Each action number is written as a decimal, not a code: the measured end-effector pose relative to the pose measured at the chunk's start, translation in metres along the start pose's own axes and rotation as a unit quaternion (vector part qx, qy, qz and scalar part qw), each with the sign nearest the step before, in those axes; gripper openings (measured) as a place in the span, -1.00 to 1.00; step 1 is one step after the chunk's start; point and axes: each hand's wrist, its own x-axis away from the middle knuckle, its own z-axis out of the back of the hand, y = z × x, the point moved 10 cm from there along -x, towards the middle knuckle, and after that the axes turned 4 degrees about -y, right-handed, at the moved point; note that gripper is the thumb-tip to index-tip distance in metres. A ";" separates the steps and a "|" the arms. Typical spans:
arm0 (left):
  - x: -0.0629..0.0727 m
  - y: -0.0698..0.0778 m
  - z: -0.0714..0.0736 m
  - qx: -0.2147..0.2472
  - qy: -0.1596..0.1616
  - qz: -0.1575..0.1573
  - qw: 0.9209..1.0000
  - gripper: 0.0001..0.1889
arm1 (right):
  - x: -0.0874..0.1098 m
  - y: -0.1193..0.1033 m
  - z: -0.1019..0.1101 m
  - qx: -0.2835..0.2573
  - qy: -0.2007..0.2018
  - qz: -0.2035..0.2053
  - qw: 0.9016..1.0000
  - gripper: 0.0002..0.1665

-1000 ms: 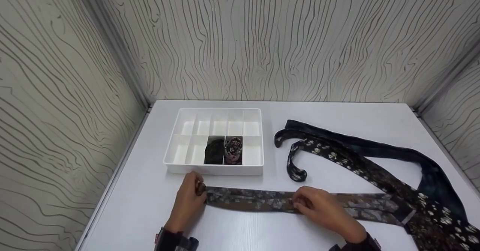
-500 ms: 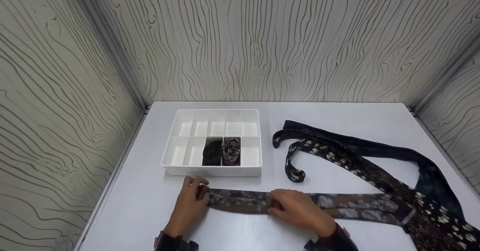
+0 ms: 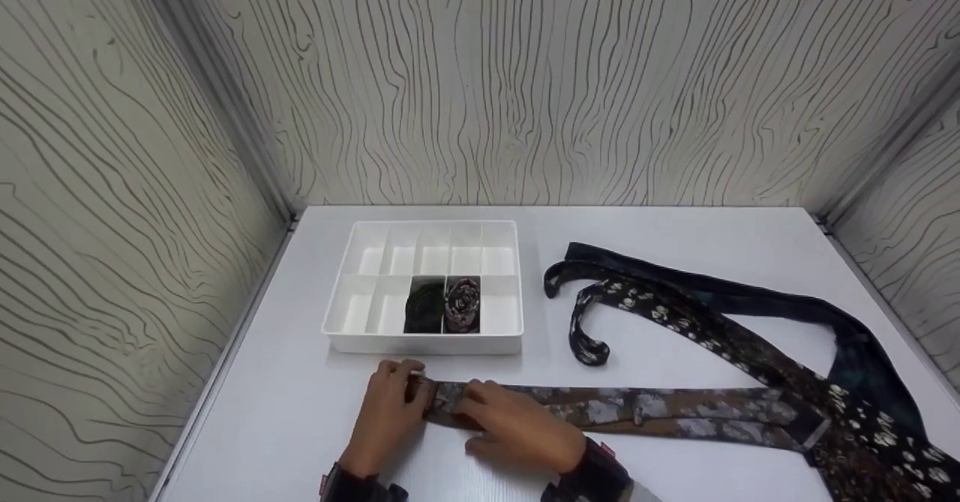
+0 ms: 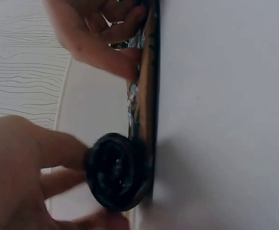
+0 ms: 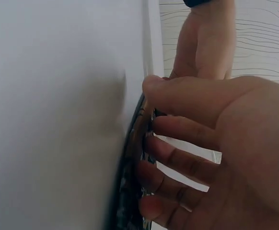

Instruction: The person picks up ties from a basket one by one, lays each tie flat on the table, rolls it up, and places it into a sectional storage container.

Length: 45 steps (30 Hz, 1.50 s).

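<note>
A patterned brown and grey necktie [image 3: 607,406] lies across the table in front of the white tray. My left hand [image 3: 390,412] grips its rolled-up left end; the dark coil [image 4: 114,171] shows between thumb and fingers in the left wrist view. Close beside the roll, my right hand [image 3: 517,427] rests its fingertips on the flat part of the tie. In the right wrist view, those bent fingers [image 5: 161,177] touch the tie's upper face, with the thumb stretched toward the left hand. The tie's wide end lies at the right, touching other neckties.
The white compartment tray [image 3: 426,344] holds a dark rolled tie [image 3: 425,307] and a maroon patterned rolled tie [image 3: 462,305]. At the right lie a skull-print necktie [image 3: 660,311] and a dark navy-green necktie [image 3: 795,305], partly overlapping. Patterned walls stand behind and beside the table.
My right hand has slid left along the tie, from its middle to beside the roll. The left hand has shifted slightly right with the rolled end. The tray and other ties stay put.
</note>
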 end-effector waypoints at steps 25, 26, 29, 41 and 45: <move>0.004 0.013 -0.005 0.164 -0.074 -0.121 0.976 -0.58 | -0.030 0.008 -0.010 -0.119 0.042 -0.024 0.992 -0.65; 0.005 0.013 -0.005 0.156 -0.080 -0.127 0.976 -0.56 | -0.030 0.007 -0.009 -0.102 0.049 -0.022 0.993 -0.67; 0.006 0.014 -0.001 0.135 -0.076 -0.151 0.976 -0.59 | -0.029 0.001 -0.002 -0.014 0.081 -0.002 0.997 -0.72; 0.002 0.017 0.000 0.131 -0.086 -0.148 0.976 -0.59 | -0.025 -0.003 0.003 0.228 0.152 -0.014 0.962 -0.71; 0.001 0.016 0.002 0.101 -0.073 -0.133 0.983 -0.53 | -0.023 -0.001 0.006 0.217 0.159 -0.010 0.963 -0.69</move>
